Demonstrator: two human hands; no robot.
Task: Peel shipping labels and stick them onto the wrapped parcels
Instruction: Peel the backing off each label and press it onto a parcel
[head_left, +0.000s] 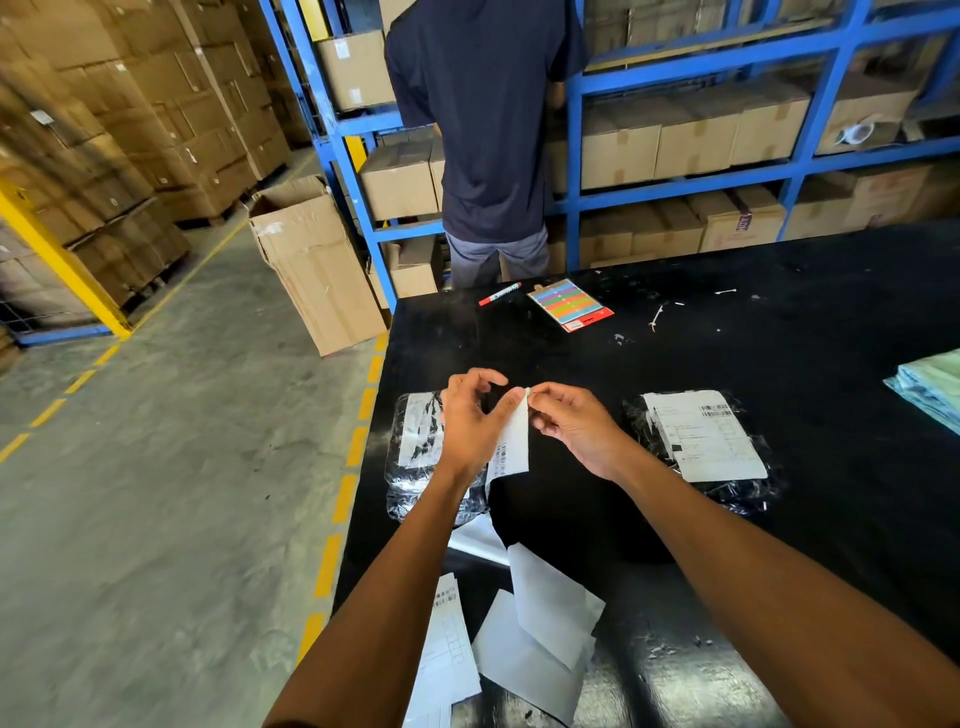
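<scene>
Both my hands hold one white shipping label (511, 441) up above the black table (753, 338). My left hand (470, 421) pinches its upper left edge, and my right hand (574, 423) pinches the top corner; barcode print shows on the label's lower left part. A wrapped parcel in dark plastic (415, 493) lies under my left hand, its top partly hidden. A second wrapped parcel (748, 493) with a label (706, 434) stuck on it lies to the right. More label sheets (449, 649) and blank backing papers (540, 639) lie near the table's front edge.
A red marker (500, 293) and a card of coloured strips (570, 304) lie at the table's far side. A person in a dark shirt (483, 119) stands at blue shelving (574, 182) full of cartons. A tall open carton (317, 265) leans left. Folded pale cloth (935, 389) is at right.
</scene>
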